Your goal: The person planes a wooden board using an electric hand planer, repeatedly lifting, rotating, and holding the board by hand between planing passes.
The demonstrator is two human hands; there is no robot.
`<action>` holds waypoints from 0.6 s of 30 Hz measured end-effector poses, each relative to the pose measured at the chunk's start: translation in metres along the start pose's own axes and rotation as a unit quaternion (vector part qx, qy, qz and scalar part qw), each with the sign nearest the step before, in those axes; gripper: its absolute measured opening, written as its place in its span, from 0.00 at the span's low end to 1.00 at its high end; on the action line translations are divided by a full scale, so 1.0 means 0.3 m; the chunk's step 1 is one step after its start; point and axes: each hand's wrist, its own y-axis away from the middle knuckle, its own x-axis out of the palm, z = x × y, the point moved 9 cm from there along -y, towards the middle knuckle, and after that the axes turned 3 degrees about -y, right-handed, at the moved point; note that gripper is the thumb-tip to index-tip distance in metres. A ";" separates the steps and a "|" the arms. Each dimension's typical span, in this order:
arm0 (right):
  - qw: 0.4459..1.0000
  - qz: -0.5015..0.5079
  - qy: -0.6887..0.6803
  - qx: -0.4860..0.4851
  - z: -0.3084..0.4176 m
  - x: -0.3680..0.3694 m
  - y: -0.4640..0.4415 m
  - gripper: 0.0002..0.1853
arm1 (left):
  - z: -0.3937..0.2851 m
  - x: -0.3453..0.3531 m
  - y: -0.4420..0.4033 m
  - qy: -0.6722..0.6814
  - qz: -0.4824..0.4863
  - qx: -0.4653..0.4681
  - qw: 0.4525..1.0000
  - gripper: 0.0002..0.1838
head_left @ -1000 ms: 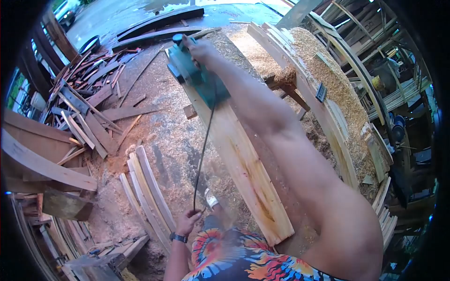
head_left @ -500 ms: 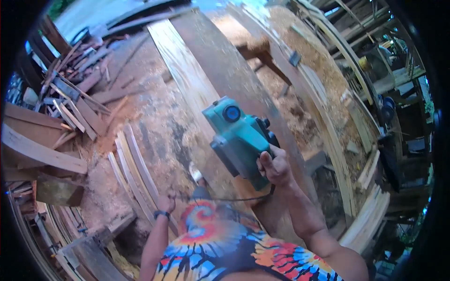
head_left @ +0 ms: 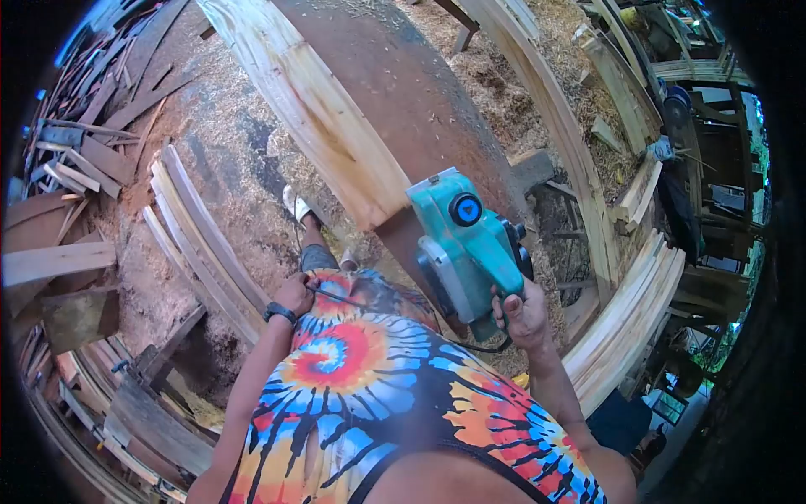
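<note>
A green electric hand planer point(head_left: 470, 244) is in my right hand point(head_left: 527, 315), whose fingers wrap its rear handle. The planer is beside the near end of a pale wooden plank point(head_left: 327, 139), over the brown workbench point(head_left: 378, 76). I cannot tell whether its base touches the bench. My left hand point(head_left: 294, 294), with a dark band at the wrist, is closed on the black power cord point(head_left: 340, 297) at my side. The middle of the cord is hidden against my clothing.
Curved wooden strips point(head_left: 197, 227) stand to the left, with scrap wood point(head_left: 84, 160) beyond them. Long boards point(head_left: 579, 160) and a stack of planks point(head_left: 630, 319) lie to the right. Wood shavings point(head_left: 243, 126) cover the ground.
The planer, in my right hand, has come back along the plank to its near end. My view has tilted down and shifted. My left hand still has the cord.
</note>
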 end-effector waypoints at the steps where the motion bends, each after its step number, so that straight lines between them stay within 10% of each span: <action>1: 1.000 0.011 0.007 0.002 -0.020 0.000 0.008 0.46 | -0.004 0.002 0.005 0.008 -0.005 0.008 1.000 0.26; 18: 0.967 0.135 0.168 -0.133 0.146 0.125 -0.195 0.39 | 0.048 0.020 0.045 0.019 -0.044 -0.010 0.999 0.26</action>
